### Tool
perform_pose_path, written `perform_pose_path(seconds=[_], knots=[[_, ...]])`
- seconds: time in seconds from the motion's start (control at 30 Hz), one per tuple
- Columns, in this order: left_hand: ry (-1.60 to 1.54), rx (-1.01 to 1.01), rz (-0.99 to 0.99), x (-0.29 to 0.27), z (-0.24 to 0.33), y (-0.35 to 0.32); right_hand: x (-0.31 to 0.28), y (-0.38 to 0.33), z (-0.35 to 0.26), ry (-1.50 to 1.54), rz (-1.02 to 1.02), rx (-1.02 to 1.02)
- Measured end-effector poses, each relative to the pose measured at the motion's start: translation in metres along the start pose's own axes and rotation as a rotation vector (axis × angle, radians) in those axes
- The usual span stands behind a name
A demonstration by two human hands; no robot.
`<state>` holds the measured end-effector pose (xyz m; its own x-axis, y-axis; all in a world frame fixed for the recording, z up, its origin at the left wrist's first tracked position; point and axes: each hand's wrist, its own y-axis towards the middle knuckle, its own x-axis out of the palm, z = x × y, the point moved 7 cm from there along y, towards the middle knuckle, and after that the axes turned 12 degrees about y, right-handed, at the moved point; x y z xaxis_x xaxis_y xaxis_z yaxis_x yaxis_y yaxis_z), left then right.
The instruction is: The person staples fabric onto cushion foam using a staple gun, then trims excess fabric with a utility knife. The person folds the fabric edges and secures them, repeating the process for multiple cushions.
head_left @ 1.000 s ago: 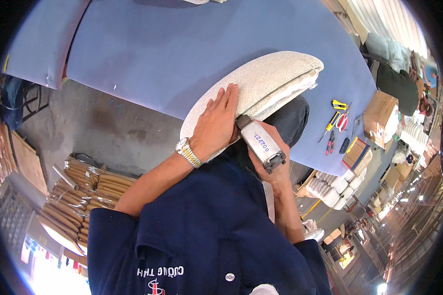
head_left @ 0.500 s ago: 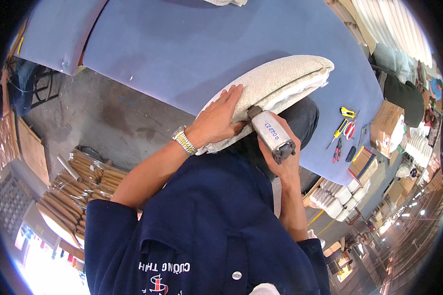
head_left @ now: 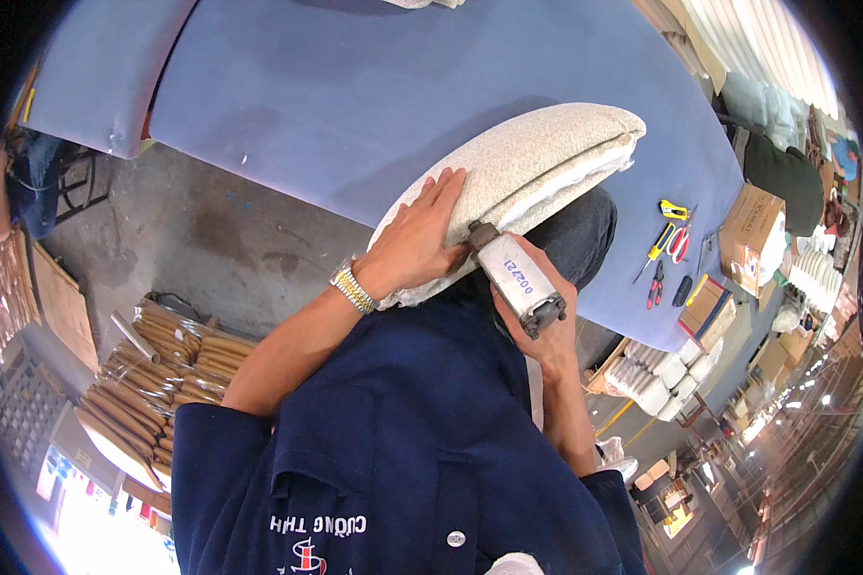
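A curved pad covered in beige woven fabric (head_left: 527, 149) leans across my lap and the table edge. White lining shows along its near side, where the fabric edge is folded. My left hand (head_left: 417, 235) lies on the pad's left part, fingers stretched over the fabric and thumb by the near edge. In my right hand (head_left: 547, 307) is a grey staple gun (head_left: 518, 275), with my fingers wrapped round its grip. The dark nose of the gun sits at the pad's near edge, close to my left thumb. Contact there is hard to make out.
On the blue table (head_left: 288, 105), to the right, lie a yellow cutter (head_left: 674, 209), scissors (head_left: 679, 244), a screwdriver (head_left: 654, 251) and red-handled pliers (head_left: 656, 286). A cardboard box (head_left: 750, 235) stands beyond them. Wrapped brown pieces (head_left: 163, 355) are stacked at the lower left.
The staple gun has shifted a little left and toward me along the pad's edge. My left hand has slid slightly toward me, still on the pad.
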<state>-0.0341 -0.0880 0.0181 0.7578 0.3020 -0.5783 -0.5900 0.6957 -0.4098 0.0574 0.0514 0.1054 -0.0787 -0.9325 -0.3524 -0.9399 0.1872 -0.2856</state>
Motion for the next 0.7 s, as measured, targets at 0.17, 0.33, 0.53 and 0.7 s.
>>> perform_pose_path(seconds=[0.17, 0.33, 0.53, 0.7], knots=[[0.028, -0.028, 0.019, 0.002, 0.008, -0.004, 0.002, 0.002, 0.000, 0.042, 0.000, 0.034], [-0.025, 0.006, -0.010, 0.005, 0.001, -0.002, 0.004, -0.001, 0.001, 0.051, 0.016, 0.013], [-0.057, 0.081, 0.030, -0.007, -0.004, 0.002, -0.002, -0.015, -0.003, 0.222, 0.117, -0.045], [0.057, 0.219, -0.023, -0.001, 0.015, 0.005, -0.034, -0.037, -0.002, 0.570, 0.349, 0.225]])
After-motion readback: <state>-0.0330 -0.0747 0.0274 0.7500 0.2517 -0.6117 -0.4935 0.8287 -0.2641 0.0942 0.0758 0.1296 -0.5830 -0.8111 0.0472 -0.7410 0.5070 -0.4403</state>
